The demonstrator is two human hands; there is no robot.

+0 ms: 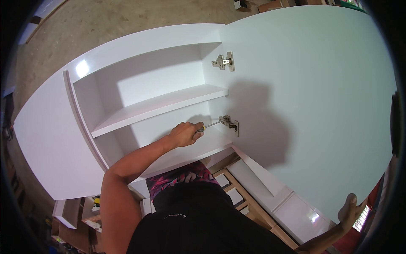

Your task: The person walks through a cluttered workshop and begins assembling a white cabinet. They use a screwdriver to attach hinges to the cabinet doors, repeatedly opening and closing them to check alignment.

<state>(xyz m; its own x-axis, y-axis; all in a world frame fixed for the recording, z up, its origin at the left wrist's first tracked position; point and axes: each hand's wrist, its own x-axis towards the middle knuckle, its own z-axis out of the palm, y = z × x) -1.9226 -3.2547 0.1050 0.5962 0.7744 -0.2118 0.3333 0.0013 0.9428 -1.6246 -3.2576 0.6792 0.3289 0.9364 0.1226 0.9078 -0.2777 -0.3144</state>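
Observation:
My left hand (pixel 185 134) is closed around the dark and yellow handle of a screwdriver (pixel 215 123). Its thin metal shaft reaches right to the lower hinge (pixel 230 122), where the tip meets the metal; the exact screw is too small to see. This hinge joins a white cabinet (pixel 158 99) to its wide open door (pixel 325 93). A second metal hinge (pixel 224 62) sits higher on the same side. At the door's lower right corner, my right hand (pixel 351 213) grips the edge, thumb on the inner face and the other fingers mostly hidden.
A white shelf (pixel 160 108) divides the cabinet. At left is another white panel (pixel 53 139). Below lie a wooden frame (pixel 249 207), a glossy white panel (pixel 302 211) and an open white drawer-like box (pixel 67 211). Cardboard boxes (pixel 272 5) stand on the concrete floor (pixel 139 15) behind.

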